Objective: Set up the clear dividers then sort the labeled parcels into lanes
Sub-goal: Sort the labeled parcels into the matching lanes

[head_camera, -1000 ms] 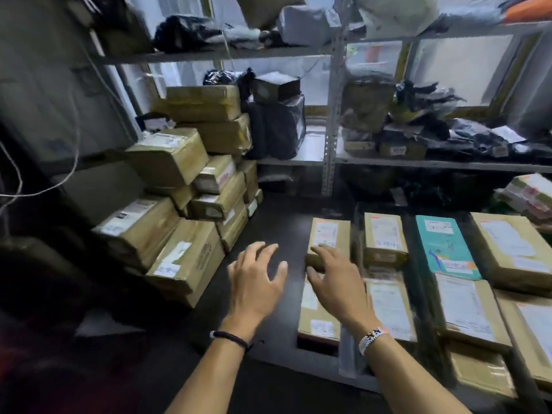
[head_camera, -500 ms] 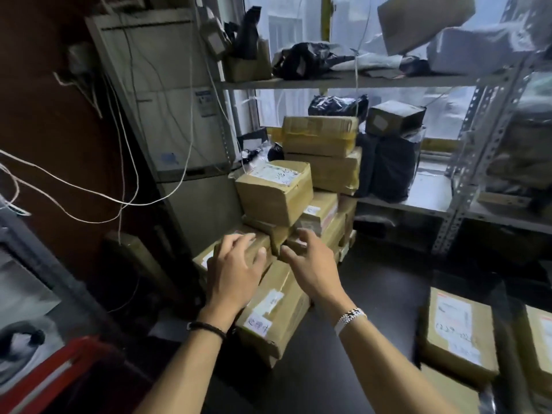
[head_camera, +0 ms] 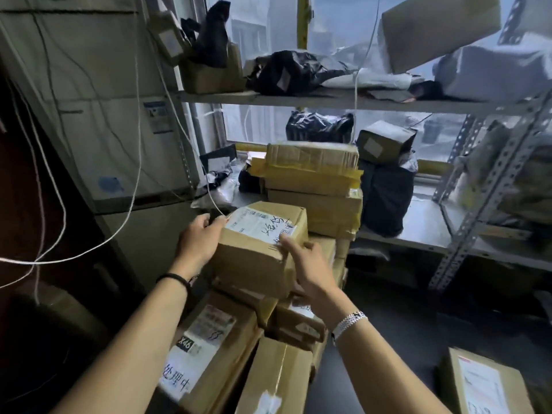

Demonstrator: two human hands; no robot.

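A person holds a brown parcel (head_camera: 254, 258) with both hands. It has a white label on top with dark writing. The left hand (head_camera: 198, 243) is on the parcel's left side, and its grip is wrapped round the far top corner. The right hand (head_camera: 304, 267) is on the right side, with its thumb on top by the label and its fingers down the side, so its grip is grasping the parcel too.

The parcel is at the top of a pile of boxes (head_camera: 215, 348). It is hard to tell if it rests on the pile or is lifted a bit. One box in the pile has a black tag (head_camera: 185, 344) that says X46.

Behind the pile are two wide flat boxes (head_camera: 313, 174), one on the other. Beside them stands a black bag (head_camera: 385, 201). A metal shelf (head_camera: 328, 98) above holds more bags and boxes. White cords (head_camera: 59, 204) hang on the left. Another labeled box (head_camera: 484, 383) lies on the dark bench (head_camera: 388, 339) at the lower right.
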